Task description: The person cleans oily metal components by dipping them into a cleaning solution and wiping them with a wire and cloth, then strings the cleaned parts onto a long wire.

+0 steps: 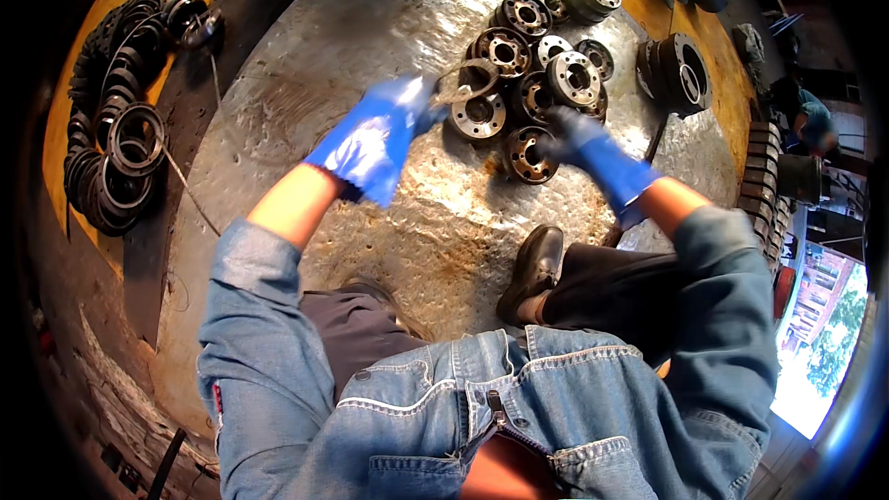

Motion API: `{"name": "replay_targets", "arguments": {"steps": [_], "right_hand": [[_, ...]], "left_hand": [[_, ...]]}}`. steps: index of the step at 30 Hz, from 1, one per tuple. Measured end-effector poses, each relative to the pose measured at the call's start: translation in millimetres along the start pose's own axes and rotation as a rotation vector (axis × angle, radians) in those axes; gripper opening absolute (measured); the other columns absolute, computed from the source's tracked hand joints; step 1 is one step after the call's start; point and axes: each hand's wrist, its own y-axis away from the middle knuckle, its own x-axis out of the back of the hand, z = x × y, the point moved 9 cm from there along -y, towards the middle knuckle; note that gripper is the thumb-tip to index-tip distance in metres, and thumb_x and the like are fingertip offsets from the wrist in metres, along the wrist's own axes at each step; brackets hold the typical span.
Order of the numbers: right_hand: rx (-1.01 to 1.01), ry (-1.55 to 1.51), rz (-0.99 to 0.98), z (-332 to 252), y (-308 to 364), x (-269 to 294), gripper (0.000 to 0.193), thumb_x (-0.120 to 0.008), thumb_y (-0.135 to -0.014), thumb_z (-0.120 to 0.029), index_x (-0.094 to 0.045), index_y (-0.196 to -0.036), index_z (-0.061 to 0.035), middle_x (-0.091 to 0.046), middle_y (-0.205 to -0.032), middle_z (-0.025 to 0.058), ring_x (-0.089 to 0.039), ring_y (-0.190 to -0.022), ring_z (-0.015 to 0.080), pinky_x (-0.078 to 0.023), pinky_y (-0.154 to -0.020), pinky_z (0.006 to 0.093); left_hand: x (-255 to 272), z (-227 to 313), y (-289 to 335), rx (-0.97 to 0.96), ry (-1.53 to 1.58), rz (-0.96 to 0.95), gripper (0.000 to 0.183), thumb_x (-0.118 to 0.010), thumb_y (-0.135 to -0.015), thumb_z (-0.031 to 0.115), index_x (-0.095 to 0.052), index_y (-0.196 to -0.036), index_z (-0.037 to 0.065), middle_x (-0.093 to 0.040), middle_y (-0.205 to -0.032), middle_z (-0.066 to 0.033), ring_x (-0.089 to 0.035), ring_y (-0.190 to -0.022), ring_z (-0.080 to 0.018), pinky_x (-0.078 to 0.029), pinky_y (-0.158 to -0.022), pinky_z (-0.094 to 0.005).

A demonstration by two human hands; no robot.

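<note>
My left hand (394, 125), in a blue rubber glove, is closed on a thin metal ring (474, 80), somewhat blurred, at the left side of a cluster of round metal flanges. Just below that ring is a pale flange (478, 118) with a dark centre and bolt holes. My right hand (597, 156), gloved in blue too, has its fingers at the right edge of the nearest, dark flange (526, 167) and appears to grip it. A brighter flange (574, 80) rests on top of others beyond this hand. The fingertips of both hands are partly hidden or smeared by motion.
The flanges lie on a worn metal plate (278, 120). Long rows of dark rings (118, 93) lie at the left, near a thin rod (190, 187). Larger rings (687, 74) stand at the right. My shoe (535, 268) is close to the work. Another person (815, 120) is far right.
</note>
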Motion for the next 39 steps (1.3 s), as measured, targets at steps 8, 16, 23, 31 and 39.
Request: {"name": "replay_targets", "arguments": {"steps": [8,16,23,31,39], "right_hand": [[-0.022,0.317,0.543,0,-8,-150,0.047,-0.050,-0.098,-0.027,-0.049,-0.138,-0.0024,-0.067,-0.101,0.0124,-0.066,-0.090,0.0312,-0.047,-0.072,0.0468],[-0.082,0.291,0.514,4,-36,-153,0.038,-0.057,-0.093,-0.031,-0.058,-0.117,-0.0024,-0.072,-0.096,0.0200,-0.070,-0.084,0.0349,-0.052,-0.074,0.0455],[-0.251,-0.483,0.098,-120,0,-64,0.057,-0.076,-0.074,-0.042,-0.068,-0.110,0.0021,-0.074,-0.081,0.0167,-0.073,-0.078,0.0268,-0.057,-0.072,0.0377],[0.016,-1.127,-0.299,-286,-12,-110,0.052,-0.075,-0.083,-0.034,-0.064,-0.113,0.0074,-0.071,-0.088,0.0119,-0.068,-0.079,0.0201,-0.056,-0.075,0.0317],[0.330,-0.841,0.070,-276,-27,-104,0.049,-0.056,-0.097,-0.038,-0.067,-0.116,0.0056,-0.072,-0.099,0.0255,-0.071,-0.094,0.0282,-0.053,-0.082,0.0377]], "left_hand": [[-145,-124,84,0.439,0.188,-0.344,0.040,-0.067,-0.090,0.040,-0.063,-0.116,0.010,-0.072,-0.104,-0.0187,-0.070,-0.096,-0.0360,-0.054,-0.084,-0.0447],[-157,-148,111,0.403,0.229,-0.276,0.042,-0.064,-0.093,0.045,-0.064,-0.114,0.009,-0.073,-0.097,-0.0185,-0.070,-0.088,-0.0368,-0.053,-0.077,-0.0447],[-139,-169,154,0.491,0.086,-0.402,0.059,-0.058,-0.094,0.056,-0.058,-0.130,0.010,-0.067,-0.126,-0.0167,-0.065,-0.115,-0.0341,-0.053,-0.096,-0.0448],[-151,-179,156,0.402,-0.048,-0.346,0.050,-0.062,-0.093,0.051,-0.060,-0.123,0.012,-0.067,-0.122,-0.0157,-0.066,-0.111,-0.0338,-0.054,-0.091,-0.0454],[-170,-162,152,0.394,-0.046,-0.436,0.033,-0.068,-0.085,0.033,-0.066,-0.111,0.011,-0.073,-0.107,-0.0120,-0.071,-0.098,-0.0354,-0.057,-0.083,-0.0441]]}}
